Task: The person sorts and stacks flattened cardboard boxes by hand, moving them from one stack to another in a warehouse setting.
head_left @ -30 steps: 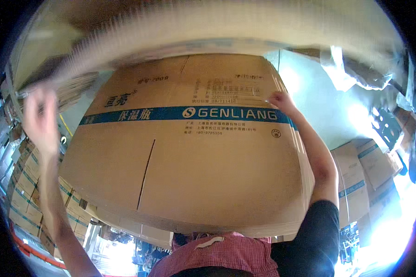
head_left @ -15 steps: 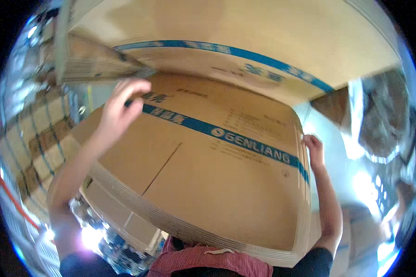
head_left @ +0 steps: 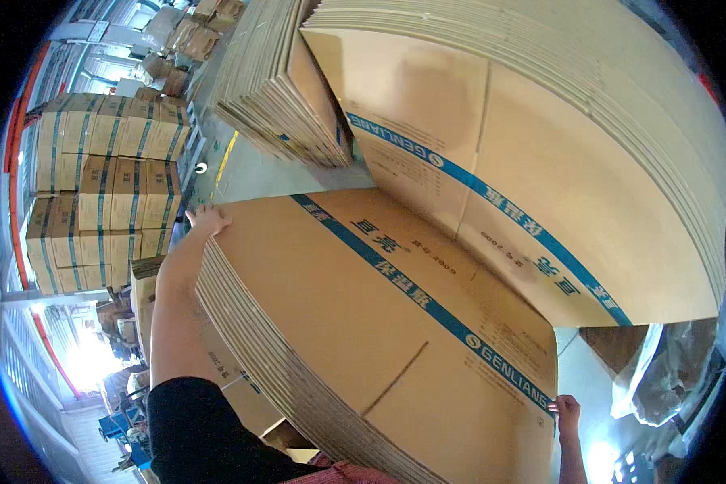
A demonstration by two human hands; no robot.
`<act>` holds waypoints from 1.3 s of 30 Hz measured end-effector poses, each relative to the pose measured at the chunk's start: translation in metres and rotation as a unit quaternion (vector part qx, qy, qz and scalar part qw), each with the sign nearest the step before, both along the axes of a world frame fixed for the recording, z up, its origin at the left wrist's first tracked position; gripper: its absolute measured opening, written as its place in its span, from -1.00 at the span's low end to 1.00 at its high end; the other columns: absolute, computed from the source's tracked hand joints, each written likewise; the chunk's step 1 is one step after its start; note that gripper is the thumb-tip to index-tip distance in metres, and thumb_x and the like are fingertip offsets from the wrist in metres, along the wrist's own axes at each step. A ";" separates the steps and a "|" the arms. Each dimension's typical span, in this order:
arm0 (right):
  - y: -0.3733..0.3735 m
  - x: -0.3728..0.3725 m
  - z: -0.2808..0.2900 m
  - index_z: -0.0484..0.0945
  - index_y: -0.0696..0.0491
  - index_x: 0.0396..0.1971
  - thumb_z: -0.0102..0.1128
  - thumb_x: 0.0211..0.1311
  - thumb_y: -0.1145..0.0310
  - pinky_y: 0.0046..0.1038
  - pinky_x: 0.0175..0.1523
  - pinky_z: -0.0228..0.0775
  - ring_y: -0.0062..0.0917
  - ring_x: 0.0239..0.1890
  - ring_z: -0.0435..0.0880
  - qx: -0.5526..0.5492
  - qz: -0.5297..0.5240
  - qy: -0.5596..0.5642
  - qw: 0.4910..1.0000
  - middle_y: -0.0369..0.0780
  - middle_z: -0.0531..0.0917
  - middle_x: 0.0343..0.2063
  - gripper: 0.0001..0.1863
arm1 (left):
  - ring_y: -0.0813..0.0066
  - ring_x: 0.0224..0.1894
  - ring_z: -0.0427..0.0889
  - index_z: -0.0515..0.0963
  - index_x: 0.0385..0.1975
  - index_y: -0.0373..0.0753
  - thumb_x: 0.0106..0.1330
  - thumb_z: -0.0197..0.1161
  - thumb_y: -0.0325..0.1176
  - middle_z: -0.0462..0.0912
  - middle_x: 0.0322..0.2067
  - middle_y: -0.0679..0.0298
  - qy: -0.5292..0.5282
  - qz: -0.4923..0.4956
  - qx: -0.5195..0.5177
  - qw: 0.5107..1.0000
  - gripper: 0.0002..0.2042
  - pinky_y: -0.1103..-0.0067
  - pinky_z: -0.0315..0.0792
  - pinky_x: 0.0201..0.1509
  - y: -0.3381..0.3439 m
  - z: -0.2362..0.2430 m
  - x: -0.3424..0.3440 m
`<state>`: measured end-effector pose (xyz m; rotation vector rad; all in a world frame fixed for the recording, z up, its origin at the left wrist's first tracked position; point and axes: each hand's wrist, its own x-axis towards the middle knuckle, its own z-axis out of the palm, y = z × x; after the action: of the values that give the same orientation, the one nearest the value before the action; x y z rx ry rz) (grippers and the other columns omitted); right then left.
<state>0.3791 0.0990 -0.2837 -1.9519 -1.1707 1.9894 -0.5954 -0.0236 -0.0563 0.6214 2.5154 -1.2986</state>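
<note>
A thick stack of flat brown cardboard sheets with a printed blue band fills the lower middle. My left hand rests on its upper left corner, fingers spread over the edge. My right hand has curled fingers gripping the right edge, beside the band. Beyond, a larger upright stack of similar sheets leans back, its lower edge against the far side of the stack at my hands.
Another sheet stack stands at upper middle. Piled closed cartons are at left, near a yellow floor line. Crumpled clear plastic is at right; blue machinery at lower left.
The view has swung round, showing more cartons at left and the upright stack's edges. My left hand has come from the air down onto the stack's corner; my right hand remains at the right edge.
</note>
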 end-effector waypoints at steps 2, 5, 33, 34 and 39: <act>0.006 -0.018 -0.004 0.49 0.20 -0.31 0.08 0.31 0.36 -0.50 -0.26 0.49 -0.51 -0.42 0.65 0.010 0.023 -0.021 0.999 -0.18 0.62 -0.48 -0.82 | 0.15 0.36 0.16 0.28 0.28 -0.16 0.17 0.05 0.24 0.22 0.33 0.17 -0.009 0.052 0.004 0.999 -0.24 -0.17 -0.15 0.33 0.001 0.007 -0.038; 0.006 -0.060 -0.017 0.50 0.17 -0.36 0.09 0.33 0.34 -0.51 -0.35 0.49 -0.53 -0.46 0.65 0.024 0.026 -0.003 0.999 -0.21 0.61 -0.52 -0.81 | 0.05 0.21 0.40 0.29 0.27 -0.18 0.19 0.08 0.19 0.34 0.25 0.14 -0.078 0.152 -0.002 0.985 -0.27 -0.08 0.15 0.24 -0.029 0.024 -0.112; -0.012 -0.230 0.013 0.54 0.20 -0.40 0.12 0.32 0.30 -0.55 -0.30 0.42 -0.59 -0.46 0.61 0.104 0.022 0.056 0.993 -0.25 0.63 -0.56 -0.76 | 0.03 0.28 0.25 0.23 0.23 -0.26 0.23 0.11 -0.02 0.26 0.25 0.00 -0.183 -0.201 0.143 0.952 -0.37 0.07 0.20 0.26 0.056 0.013 0.001; -0.013 -0.241 0.028 0.54 0.18 -0.39 0.09 0.33 0.31 -0.56 -0.29 0.40 -0.60 -0.44 0.62 0.097 0.011 0.068 0.993 -0.23 0.65 -0.53 -0.77 | 0.06 0.27 0.29 0.31 0.18 -0.29 0.33 0.01 -0.04 0.33 0.20 0.00 -0.288 -0.127 0.282 0.906 -0.46 0.20 0.20 0.28 0.088 0.000 -0.011; -0.015 -0.257 0.044 0.52 0.16 -0.38 0.05 0.35 0.30 -0.57 -0.32 0.35 -0.61 -0.43 0.62 0.091 0.056 0.011 0.994 -0.23 0.66 -0.53 -0.78 | 0.28 0.39 0.13 0.16 0.33 -0.24 0.45 -0.29 0.13 0.20 0.33 0.12 -0.383 0.054 0.595 0.704 -0.36 0.25 0.07 0.39 0.256 -0.072 -0.060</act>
<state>0.1223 0.0835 -0.2399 -1.8095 -1.4287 1.8740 -0.6552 0.2325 -0.1287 0.9128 2.2066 0.7584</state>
